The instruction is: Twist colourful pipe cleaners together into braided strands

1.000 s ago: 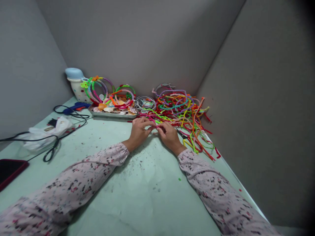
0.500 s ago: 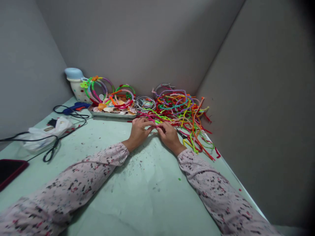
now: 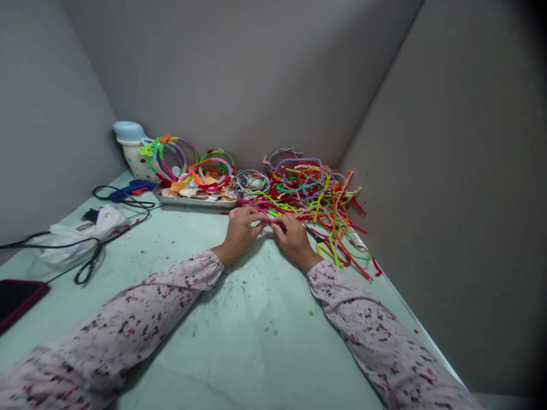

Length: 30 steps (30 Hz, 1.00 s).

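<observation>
My left hand (image 3: 243, 229) and my right hand (image 3: 294, 236) meet fingertip to fingertip above the table in the middle of the view. Both are closed in a pinch on a thin pink pipe cleaner (image 3: 272, 222); most of it is hidden by my fingers. Just behind them, a heap of coloured pipe cleaners (image 3: 307, 185) spreads towards the wall. Scissors (image 3: 316, 234) with dark blades lie to the right of my right hand, partly under loose pipe cleaners.
A metal tray (image 3: 192, 201) holds shells and fuzzy-wrapped hoops. Beside it lie coiled grey hoops (image 3: 252, 180). On the left are a blue-lidded cup (image 3: 133, 151), a blue glue gun (image 3: 130, 189), a black cable (image 3: 100, 242), a plastic bag (image 3: 81, 236) and a phone (image 3: 19, 302).
Both hands stay almost in place, still pinching the pink pipe cleaner. The whole view has shifted slightly; nothing on the table has visibly moved.
</observation>
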Each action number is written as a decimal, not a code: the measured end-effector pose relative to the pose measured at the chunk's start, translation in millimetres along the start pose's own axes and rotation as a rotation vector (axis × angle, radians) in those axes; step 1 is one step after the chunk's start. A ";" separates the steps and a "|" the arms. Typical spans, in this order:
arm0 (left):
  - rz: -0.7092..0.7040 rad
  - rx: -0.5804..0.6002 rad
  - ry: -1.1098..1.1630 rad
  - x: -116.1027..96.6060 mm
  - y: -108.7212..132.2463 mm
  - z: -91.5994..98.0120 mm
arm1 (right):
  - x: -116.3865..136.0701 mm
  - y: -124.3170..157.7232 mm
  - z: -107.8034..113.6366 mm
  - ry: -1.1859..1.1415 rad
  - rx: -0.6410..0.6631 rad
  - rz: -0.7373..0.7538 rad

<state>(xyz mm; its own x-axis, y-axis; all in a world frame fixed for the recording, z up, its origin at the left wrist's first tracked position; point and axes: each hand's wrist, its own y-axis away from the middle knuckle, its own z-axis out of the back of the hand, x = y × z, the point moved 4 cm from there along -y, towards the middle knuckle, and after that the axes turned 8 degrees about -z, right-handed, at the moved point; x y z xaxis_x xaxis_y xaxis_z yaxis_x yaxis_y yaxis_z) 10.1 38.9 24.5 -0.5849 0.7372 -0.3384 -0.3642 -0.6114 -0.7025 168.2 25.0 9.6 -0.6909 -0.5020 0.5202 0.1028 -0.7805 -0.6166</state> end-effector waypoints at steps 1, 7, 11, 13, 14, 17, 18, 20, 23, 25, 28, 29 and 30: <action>-0.002 -0.001 0.002 0.0 0.0 -0.1 | -0.1 0.0 0.0 -0.001 0.000 -0.001; 0.002 -0.027 0.015 1.3 0.7 -0.7 | -0.8 0.4 -0.2 -0.010 0.000 -0.002; 0.014 -0.031 0.022 1.0 0.6 0.0 | -0.3 0.4 0.2 -0.017 -0.004 -0.009; 0.006 -0.038 0.020 0.2 0.4 0.7 | 0.1 0.4 0.3 -0.021 -0.001 -0.013; -0.001 -0.042 0.016 -0.1 0.3 1.1 | 0.2 0.3 0.3 -0.023 0.002 -0.015; -0.016 -0.045 -0.001 -0.3 0.4 1.3 | 0.2 0.2 0.2 -0.022 0.007 -0.018; -0.017 -0.044 -0.006 -0.2 0.5 1.2 | 0.1 0.2 0.1 -0.021 0.007 -0.018; -0.018 -0.044 -0.012 0.3 0.9 0.8 | -0.2 0.2 0.0 -0.018 0.006 -0.017; -0.029 -0.048 -0.018 0.5 1.3 0.5 | -0.3 0.3 0.0 -0.010 0.004 -0.016; -0.037 -0.050 -0.022 0.4 1.3 0.6 | -0.2 0.3 0.1 -0.004 0.007 -0.021; -0.035 -0.047 -0.030 0.1 1.2 1.0 | 0.4 0.3 0.4 -0.002 0.013 -0.023; -0.033 -0.043 -0.032 -0.2 1.1 1.1 | 0.6 0.3 0.5 -0.003 0.014 -0.020; -0.033 -0.039 -0.033 -0.5 1.0 1.2 | 0.8 0.4 0.5 -0.004 0.016 -0.018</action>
<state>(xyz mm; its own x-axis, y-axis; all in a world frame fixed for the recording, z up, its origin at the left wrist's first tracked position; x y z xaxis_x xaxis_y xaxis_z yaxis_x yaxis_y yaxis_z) 9.1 37.5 24.7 -0.5972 0.7462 -0.2943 -0.3554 -0.5751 -0.7369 168.0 24.1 10.1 -0.6901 -0.4893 0.5333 0.1016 -0.7951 -0.5980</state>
